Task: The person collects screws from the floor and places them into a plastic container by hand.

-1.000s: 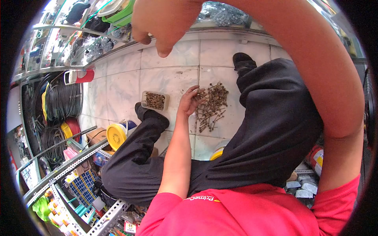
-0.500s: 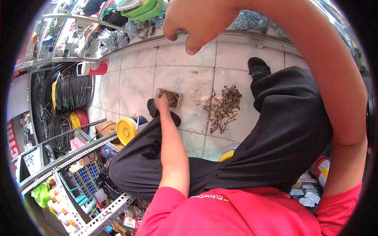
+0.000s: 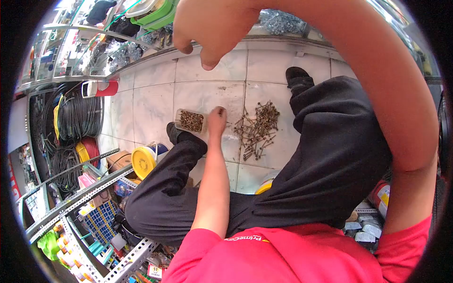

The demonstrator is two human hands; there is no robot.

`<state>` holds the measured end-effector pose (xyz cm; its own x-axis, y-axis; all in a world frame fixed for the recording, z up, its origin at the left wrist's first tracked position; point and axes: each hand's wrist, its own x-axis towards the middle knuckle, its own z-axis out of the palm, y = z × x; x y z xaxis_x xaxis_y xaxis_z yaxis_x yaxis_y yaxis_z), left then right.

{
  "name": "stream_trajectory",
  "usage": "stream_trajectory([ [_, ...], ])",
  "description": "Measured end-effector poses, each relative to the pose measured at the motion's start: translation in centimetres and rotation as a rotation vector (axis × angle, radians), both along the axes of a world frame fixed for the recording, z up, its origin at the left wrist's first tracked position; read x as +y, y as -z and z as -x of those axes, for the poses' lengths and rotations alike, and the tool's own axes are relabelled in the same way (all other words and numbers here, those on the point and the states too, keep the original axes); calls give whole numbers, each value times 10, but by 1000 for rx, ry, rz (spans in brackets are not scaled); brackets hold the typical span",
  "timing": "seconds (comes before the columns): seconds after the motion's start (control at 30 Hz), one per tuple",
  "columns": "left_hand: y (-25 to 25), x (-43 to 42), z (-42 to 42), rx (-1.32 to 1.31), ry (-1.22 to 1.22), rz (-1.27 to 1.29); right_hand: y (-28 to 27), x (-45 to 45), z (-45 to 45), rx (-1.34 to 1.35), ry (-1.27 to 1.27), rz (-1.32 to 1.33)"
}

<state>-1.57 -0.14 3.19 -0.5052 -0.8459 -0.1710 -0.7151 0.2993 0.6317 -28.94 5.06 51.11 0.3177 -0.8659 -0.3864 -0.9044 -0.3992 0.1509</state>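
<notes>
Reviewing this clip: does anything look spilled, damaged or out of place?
One thing: a loose heap of brownish metal screws lies scattered across the white marbled floor tiles, while similar pieces sit in the small translucent plastic tub. It might be spilled or deliberately tipped out. No obvious damage shows.

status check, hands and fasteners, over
Left hand between box and loose fasteners, grip unclear. Right hand raised, nothing seen in it. More fasteners in box. Dark shoe close by.
</notes>
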Motion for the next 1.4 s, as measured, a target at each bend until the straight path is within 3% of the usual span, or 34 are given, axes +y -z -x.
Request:
stream_trajectory([
  [0.17, 24, 54, -7, -165, 135, 21, -4, -4, 15, -64, -75, -49],
  [0.3, 27, 85, -30, -199, 96, 42, -3, -4, 17, -68, -86, -56],
  [0.43, 24, 95, -35, -216, 191, 102, -5, 8, 4, -28, 44, -1],
  [0.63, 38, 87, -34, -347, 254, 178, -6, 9, 3, -10, 18, 10],
  [0.83, 46, 91, -44, -159, 120, 129, -4, 9, 4, -16, 12, 8],
  [1.03, 26, 95, -15, -209, 218, -40, -11, 5, 13, -44, -46, -37],
  [1.23, 42, 99, -7, -79, 381, 180, -5, 11, 5, -4, 16, 12],
  [1.4, 30, 102, -4, -292, 376, 42, -8, 2, 14, -38, -65, -43],
])
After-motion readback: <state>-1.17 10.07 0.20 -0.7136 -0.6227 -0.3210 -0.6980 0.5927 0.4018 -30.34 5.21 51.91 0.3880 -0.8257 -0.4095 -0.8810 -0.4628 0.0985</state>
